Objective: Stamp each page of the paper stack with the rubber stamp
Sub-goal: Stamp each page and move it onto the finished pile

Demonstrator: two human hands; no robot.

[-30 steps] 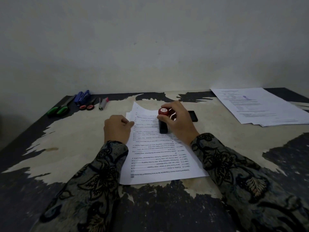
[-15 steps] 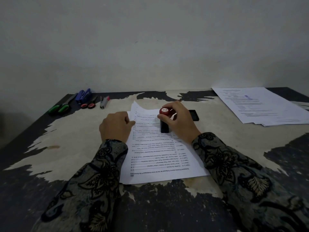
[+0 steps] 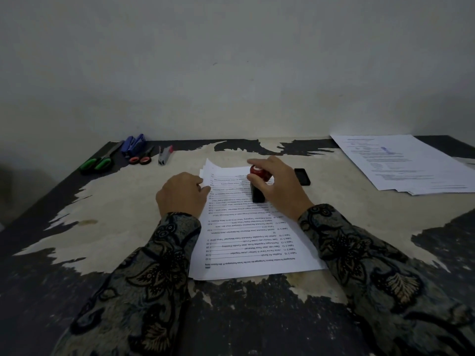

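Observation:
A stack of printed white pages [image 3: 252, 242] lies in front of me on the worn table [image 3: 123, 209], its text upside down to me. The rubber stamp [image 3: 257, 187], black-bodied with a red knob, stands upright on the top page near the far end. My right hand [image 3: 279, 187] grips the knob with curled fingers. My left hand [image 3: 181, 194] rests at the stack's left edge, fingers curled, thumb touching the paper's edge.
A black ink pad [image 3: 302, 176] lies right of the stack. A second pile of printed sheets [image 3: 406, 163] sits at the far right. At the back left are green-handled scissors [image 3: 99, 161], a blue stapler [image 3: 133, 145], red-handled scissors [image 3: 142, 158] and a grey staple remover [image 3: 163, 155].
The stamp stays on the page under my right hand. My left hand shifted slightly left along the stack's edge.

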